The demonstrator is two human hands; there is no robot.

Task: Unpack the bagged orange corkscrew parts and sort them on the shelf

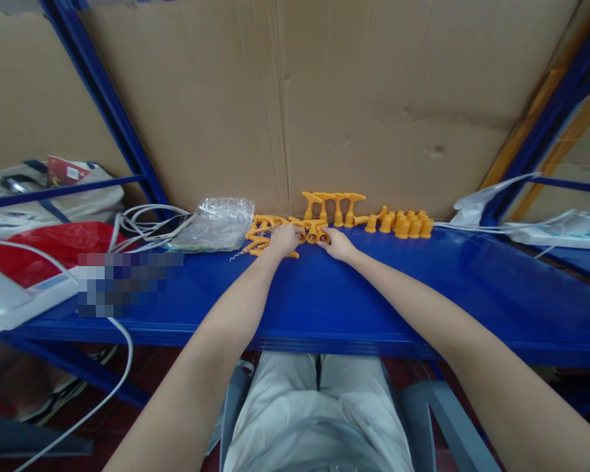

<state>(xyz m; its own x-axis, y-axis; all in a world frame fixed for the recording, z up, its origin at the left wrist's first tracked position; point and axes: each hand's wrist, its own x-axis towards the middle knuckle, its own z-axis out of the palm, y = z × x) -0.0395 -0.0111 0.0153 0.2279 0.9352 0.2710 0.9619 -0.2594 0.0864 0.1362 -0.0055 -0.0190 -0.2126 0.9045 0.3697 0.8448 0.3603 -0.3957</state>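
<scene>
My left hand (285, 240) and my right hand (339, 246) close in from both sides on a small row of orange corkscrews (313, 236). Their round hollow ends face me, with fingers curled against the outer ones. Under and beside my left hand lie more orange corkscrew handles (259, 244), some with bare metal spirals sticking out. Behind my hands, several corkscrews (338, 208) stand upright with their handles on top. Farther right, a group of orange sleeves (413, 225) stands upright. Some fingertips are hidden by the hands and the pieces.
A clear plastic bag (216, 225) lies left of the corkscrews. White cables (142, 216), a red bag (63, 246) and a power strip (34, 298) occupy the left end of the blue table (334, 301). Cardboard (344, 98) stands behind; another power strip (565, 233) is at right.
</scene>
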